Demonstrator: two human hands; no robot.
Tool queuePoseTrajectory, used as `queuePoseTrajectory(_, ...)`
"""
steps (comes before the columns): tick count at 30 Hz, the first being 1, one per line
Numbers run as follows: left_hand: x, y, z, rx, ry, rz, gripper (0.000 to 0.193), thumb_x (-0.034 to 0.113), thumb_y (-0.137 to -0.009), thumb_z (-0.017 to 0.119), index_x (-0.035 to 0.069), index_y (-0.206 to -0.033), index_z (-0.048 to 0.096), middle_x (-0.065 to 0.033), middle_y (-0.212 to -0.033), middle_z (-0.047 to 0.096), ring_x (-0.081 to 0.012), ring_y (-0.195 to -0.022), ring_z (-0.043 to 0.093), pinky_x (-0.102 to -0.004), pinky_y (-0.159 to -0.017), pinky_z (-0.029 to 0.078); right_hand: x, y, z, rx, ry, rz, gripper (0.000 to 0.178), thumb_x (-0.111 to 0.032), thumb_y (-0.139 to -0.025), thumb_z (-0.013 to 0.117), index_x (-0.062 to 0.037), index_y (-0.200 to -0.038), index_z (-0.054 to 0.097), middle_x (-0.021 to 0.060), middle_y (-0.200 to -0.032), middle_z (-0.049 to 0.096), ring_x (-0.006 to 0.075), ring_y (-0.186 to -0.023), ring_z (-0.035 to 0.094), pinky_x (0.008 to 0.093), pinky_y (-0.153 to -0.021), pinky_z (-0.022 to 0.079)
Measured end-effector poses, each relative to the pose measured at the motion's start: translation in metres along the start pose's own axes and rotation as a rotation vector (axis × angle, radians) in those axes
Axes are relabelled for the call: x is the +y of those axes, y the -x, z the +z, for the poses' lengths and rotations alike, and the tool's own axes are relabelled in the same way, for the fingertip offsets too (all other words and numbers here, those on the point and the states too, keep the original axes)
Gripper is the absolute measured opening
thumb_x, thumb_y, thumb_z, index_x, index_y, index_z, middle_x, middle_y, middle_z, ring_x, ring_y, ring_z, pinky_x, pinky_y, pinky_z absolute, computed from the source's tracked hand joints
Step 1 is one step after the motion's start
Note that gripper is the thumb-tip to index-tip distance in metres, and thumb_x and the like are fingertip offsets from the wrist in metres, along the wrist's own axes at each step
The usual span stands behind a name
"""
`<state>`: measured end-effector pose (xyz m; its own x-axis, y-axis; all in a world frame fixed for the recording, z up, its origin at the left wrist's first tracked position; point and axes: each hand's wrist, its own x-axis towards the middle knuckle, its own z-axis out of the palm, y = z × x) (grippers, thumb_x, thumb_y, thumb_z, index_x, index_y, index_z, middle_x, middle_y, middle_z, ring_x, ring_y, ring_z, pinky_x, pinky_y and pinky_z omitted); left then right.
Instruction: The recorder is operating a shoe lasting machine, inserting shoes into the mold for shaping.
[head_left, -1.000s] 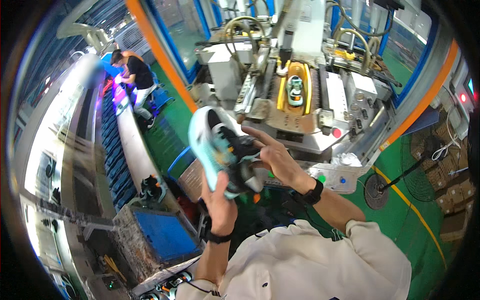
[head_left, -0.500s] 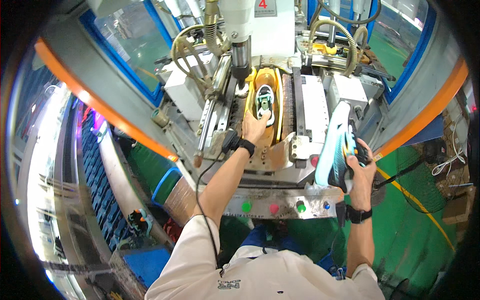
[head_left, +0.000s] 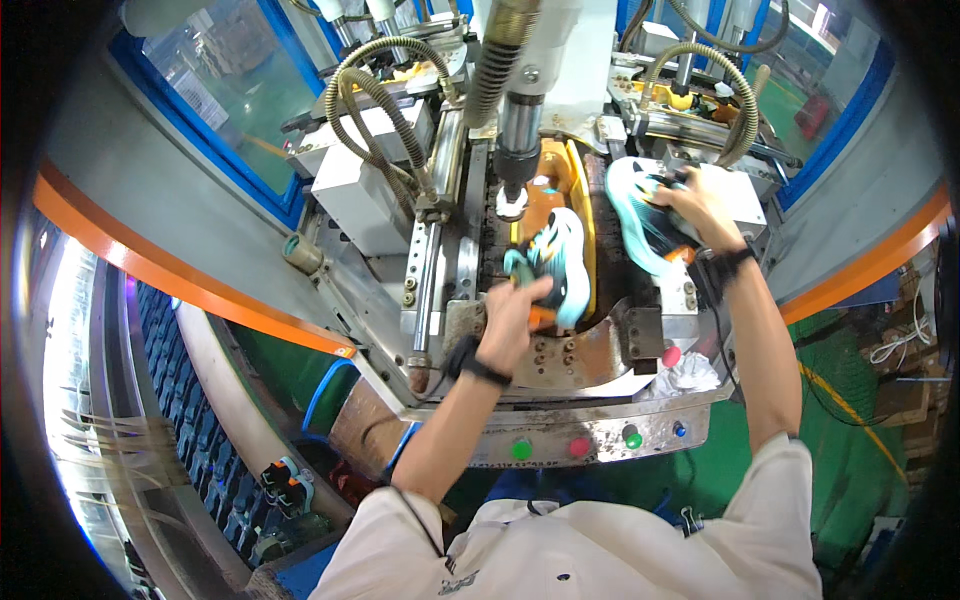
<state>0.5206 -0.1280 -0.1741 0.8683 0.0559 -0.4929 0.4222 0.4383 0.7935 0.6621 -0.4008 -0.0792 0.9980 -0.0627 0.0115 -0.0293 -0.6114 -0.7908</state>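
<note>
The left hand [head_left: 512, 318] grasps a sneaker [head_left: 572, 268] near its orange-marked end, so that the shoe reaches up and away from the grip, tipped with its pale sole to the right, over the yellow-sided cradle [head_left: 587, 210]. The right hand [head_left: 705, 208] clasps a second shoe [head_left: 628, 208], which extends leftward from the fingers. Motion blur smears both uppers, the left fingertips are hard to make out, and the first shoe hides part of the cradle beneath.
</note>
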Motion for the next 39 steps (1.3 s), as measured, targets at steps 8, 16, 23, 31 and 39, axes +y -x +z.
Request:
queuePoseTrajectory(8, -0.003, 0.245, -0.097, 0.248, -0.060, 0.181, 0.048, 0.009, -0.081, 0.069, -0.008, -0.124, 0.056, -0.0083, -0.110, 0.064, -0.0139, -0.096, 0.061, -0.0281, -0.088, 0.049, -0.035, -0.055, 0.202, -0.140, 0.429, -0.023, 0.045, -0.022, -0.074, 0.070, -0.0001, -0.113, 0.064, 0.0255, -0.106, 0.068, 0.0397, -0.102, 0.066, 0.0438, -0.089, 0.053)
queuePoseTrajectory(16, -0.068, 0.368, -0.115, 0.835, 0.177, 0.409, 0.036, 0.012, -0.087, 0.067, -0.004, -0.119, 0.059, -0.0073, -0.105, 0.067, -0.0152, -0.089, 0.065, -0.0280, -0.079, 0.053, -0.007, -0.036, 0.254, 0.077, 0.465, -0.260, 0.065, -0.026, -0.082, 0.068, 0.0064, -0.132, 0.041, 0.0290, -0.109, 0.065, 0.0415, -0.105, 0.064, 0.0475, -0.093, 0.051)
queuePoseTrajectory(23, -0.157, 0.404, -0.093, 1.149, 0.458, 0.341, 0.030, 0.006, -0.088, 0.064, -0.006, -0.114, 0.058, -0.0111, -0.101, 0.066, -0.0191, -0.087, 0.066, -0.0295, -0.078, 0.054, -0.015, 0.253, 0.208, -0.574, -0.039, -0.895, 0.005, -0.006, -0.087, 0.062, -0.0026, -0.090, 0.064, 0.0154, -0.084, 0.065, 0.0336, -0.077, 0.064, 0.0419, -0.070, 0.050)
queuePoseTrajectory(31, -0.266, 0.458, -0.042, 1.317, 0.632, 0.305, 0.017, 0.005, -0.087, 0.068, -0.007, -0.099, 0.064, -0.0078, -0.091, 0.067, -0.0160, -0.080, 0.066, -0.0256, -0.071, 0.053, 0.132, 0.300, 0.330, -0.797, 0.273, -1.115, 0.019, -0.011, -0.085, 0.059, -0.0076, -0.103, 0.064, 0.0144, -0.100, 0.061, 0.0366, -0.100, 0.058, 0.0458, -0.086, 0.046)
queuePoseTrajectory(39, -0.370, 0.547, -0.032, 1.870, 1.160, 0.434, 0.019, 0.006, -0.080, 0.074, -0.004, -0.095, 0.066, -0.0079, -0.089, 0.066, -0.0197, -0.076, 0.065, -0.0331, -0.071, 0.053, 0.095, 0.283, 0.351, -0.710, 0.097, -1.289, 0.025, -0.004, -0.084, 0.061, -0.0022, -0.109, 0.062, 0.0141, -0.095, 0.058, 0.0290, -0.085, 0.058, 0.0380, -0.076, 0.047)
